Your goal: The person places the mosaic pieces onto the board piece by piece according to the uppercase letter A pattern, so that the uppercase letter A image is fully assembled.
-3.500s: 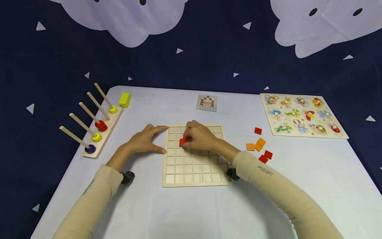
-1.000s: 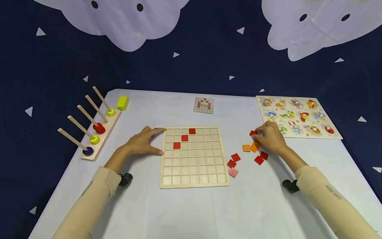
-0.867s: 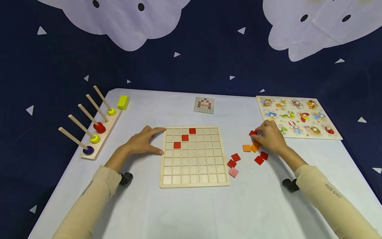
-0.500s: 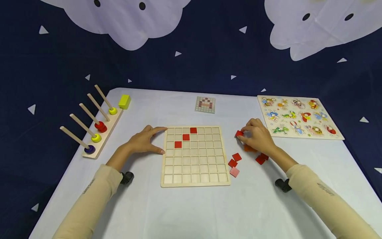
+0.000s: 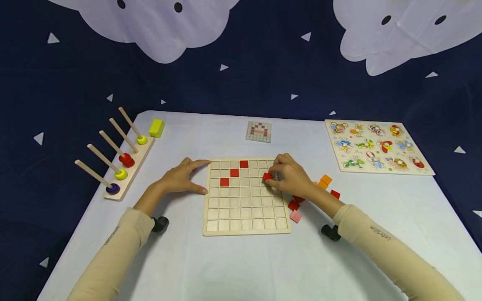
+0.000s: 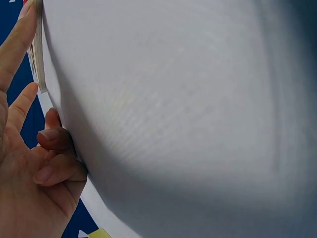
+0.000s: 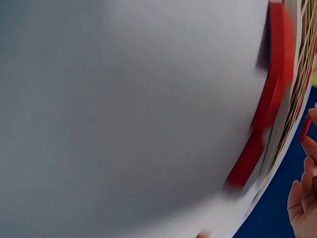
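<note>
A wooden grid board (image 5: 246, 232) lies on the white table, with three red square tiles (image 5: 234, 172) set in its cells along a diagonal. My right hand (image 5: 293, 177) pinches another red tile (image 5: 267, 177) over the board's right part; the right wrist view also shows that pinched tile (image 7: 305, 130) at its right edge. At the board's left edge, my left hand (image 5: 181, 176) touches the frame with outstretched thumb and index finger. In the left wrist view, the other fingers (image 6: 62, 168) of that hand are bent inward and hold nothing.
Loose red tiles (image 5: 293, 205), a pink tile (image 5: 295, 216) and orange tiles (image 5: 326, 180) lie right of the board, some hidden by my right arm. Behind stands a small pattern card (image 5: 258, 131). An insect puzzle (image 5: 380, 146), a peg stacker (image 5: 129, 171) and a yellow block (image 5: 156, 128) flank it.
My right hand set a red tile in the grid, reached to the loose tiles on the right, picked up another red one and carried it left over the board. My left hand has stayed put.
</note>
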`<state>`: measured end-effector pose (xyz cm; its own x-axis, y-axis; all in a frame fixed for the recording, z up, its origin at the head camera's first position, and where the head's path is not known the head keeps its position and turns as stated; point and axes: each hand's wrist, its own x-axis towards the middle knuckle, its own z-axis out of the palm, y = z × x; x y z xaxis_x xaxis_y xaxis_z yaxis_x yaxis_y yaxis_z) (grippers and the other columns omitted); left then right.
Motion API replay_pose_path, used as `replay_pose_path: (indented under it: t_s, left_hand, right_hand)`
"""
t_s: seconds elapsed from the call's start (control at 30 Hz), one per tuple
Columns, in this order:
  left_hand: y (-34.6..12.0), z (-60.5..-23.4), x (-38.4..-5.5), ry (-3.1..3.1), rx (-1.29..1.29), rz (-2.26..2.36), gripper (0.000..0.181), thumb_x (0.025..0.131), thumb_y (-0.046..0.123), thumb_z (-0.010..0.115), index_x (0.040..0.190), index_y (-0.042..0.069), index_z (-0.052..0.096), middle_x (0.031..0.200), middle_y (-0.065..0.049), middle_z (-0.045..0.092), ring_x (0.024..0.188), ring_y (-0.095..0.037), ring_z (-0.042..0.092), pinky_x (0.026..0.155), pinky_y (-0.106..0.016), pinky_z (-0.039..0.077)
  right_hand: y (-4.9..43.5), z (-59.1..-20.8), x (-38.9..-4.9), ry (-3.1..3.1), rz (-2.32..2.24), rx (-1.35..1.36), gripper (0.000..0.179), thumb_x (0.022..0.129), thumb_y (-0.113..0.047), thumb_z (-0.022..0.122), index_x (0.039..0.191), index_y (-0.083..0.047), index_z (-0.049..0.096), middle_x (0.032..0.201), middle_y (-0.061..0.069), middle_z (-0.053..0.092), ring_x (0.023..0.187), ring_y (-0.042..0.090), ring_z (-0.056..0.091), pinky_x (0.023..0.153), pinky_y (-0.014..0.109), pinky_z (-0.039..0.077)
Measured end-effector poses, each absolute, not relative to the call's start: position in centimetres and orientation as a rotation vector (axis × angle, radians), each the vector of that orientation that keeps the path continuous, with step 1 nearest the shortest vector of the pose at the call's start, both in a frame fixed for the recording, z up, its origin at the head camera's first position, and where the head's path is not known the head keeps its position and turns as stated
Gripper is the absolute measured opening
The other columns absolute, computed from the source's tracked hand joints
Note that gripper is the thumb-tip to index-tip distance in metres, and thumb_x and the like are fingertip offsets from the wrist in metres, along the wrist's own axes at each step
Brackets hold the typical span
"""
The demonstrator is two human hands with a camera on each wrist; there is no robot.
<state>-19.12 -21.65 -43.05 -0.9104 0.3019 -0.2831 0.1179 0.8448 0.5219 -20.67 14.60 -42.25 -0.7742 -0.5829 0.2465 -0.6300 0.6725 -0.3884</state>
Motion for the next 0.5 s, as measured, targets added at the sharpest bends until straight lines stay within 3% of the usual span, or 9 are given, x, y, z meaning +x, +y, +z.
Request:
replay_pose_path:
  t_s: [0.5]
  left_hand:
    - [-21.6,-42.9,-19.0,2.663,0.312,0.707,0.101,0.066,0.056,0.087,0.152,0.032,0.038,0.112,-0.01,0.045,0.089,-0.024,0.047,0.07,-0.034,0.038]
  right_hand:
    - [7.3,-42.1,-19.3,-2.745,0.689,1.277,0.022,0.082,-0.023,0.081,0.091,-0.004,0.077,0.09,0.0,0.055,0.086,0.015,0.043,0.077,0.029,0.043]
